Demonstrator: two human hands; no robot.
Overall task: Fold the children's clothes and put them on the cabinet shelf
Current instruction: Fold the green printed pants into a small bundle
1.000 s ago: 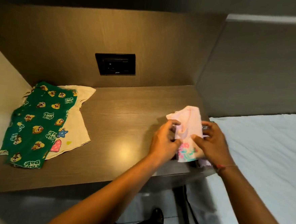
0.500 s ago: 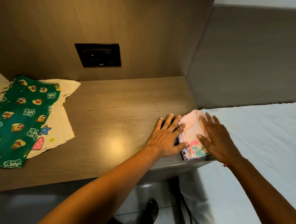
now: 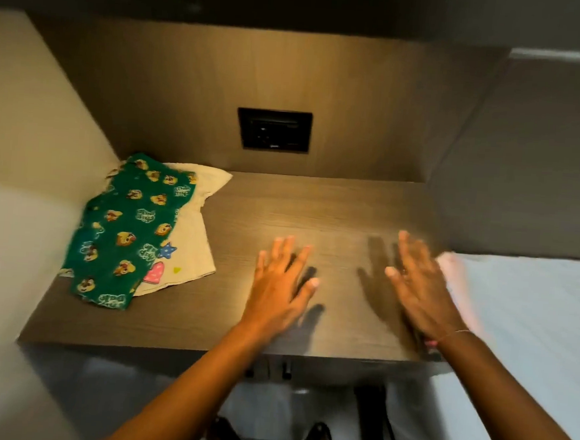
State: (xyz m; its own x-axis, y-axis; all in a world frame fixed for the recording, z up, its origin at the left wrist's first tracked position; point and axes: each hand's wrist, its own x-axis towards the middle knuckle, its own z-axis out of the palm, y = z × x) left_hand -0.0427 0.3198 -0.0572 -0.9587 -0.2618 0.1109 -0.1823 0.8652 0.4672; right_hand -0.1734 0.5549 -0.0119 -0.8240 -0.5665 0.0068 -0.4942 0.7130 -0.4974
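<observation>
While our forearms reach in from the bottom edge, both hands hang flat and empty over the wooden cabinet shelf (image 3: 233,325), palms down. Our left hand (image 3: 279,284) sits near the middle of the shelf front with its fingers (image 3: 288,250) spread wide, holding nothing, its shadow just to its right on the wood. Our right hand (image 3: 421,291) is near the shelf's right end, also wide open with straight fingers (image 3: 408,245); it is blurred, and a thin bracelet (image 3: 454,333) circles the wrist.

Just beyond and partly under that right hand lies the pink garment (image 3: 456,276), a pale smear at the shelf's right edge where it meets the white bed sheet (image 3: 535,323). We cannot tell whether the hand touches it.

Farther back on the left side of the shelf, well apart from both hands, the green printed garment (image 3: 126,229) lies on top of the cream garment (image 3: 194,240), which shows a blue star and a pink heart along its near edge. Both rest against the left wall.

On the back panel, a dark socket plate (image 3: 274,130) is set above the shelf.
</observation>
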